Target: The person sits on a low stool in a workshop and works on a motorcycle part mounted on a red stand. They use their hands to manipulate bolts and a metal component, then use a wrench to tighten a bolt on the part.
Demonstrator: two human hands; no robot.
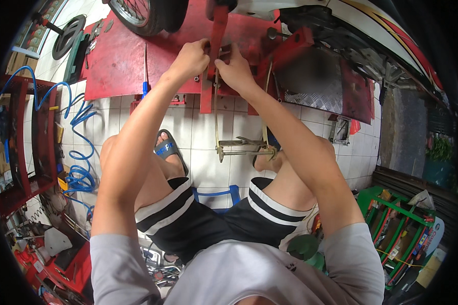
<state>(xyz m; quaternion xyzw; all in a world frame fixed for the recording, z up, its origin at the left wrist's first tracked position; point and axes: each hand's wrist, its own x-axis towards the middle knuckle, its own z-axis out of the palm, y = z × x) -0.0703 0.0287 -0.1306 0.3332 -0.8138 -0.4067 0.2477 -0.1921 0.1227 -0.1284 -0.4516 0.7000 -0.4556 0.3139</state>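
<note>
My left hand [191, 62] is closed at the left of a red upright steel arm [219, 25] on the red lift platform [117, 71]; its fingertips are hidden there. My right hand [231, 70] curls at the arm's right side, thumb near it, fingers round something I cannot make out. Two pale strips [217, 112] hang from that spot down to a metal bar assembly [241, 151] over the floor. A screwdriver [145, 87] with a blue handle lies left of my left hand.
A motorcycle wheel [134, 14] and bodywork [371, 30] stand beyond. A coiled blue hose [76, 173] and red shelving [20, 147] are left; a red tool cart [68, 269] is lower left. A green rack [392, 234] stands right. A blue stool [213, 195] is between my legs.
</note>
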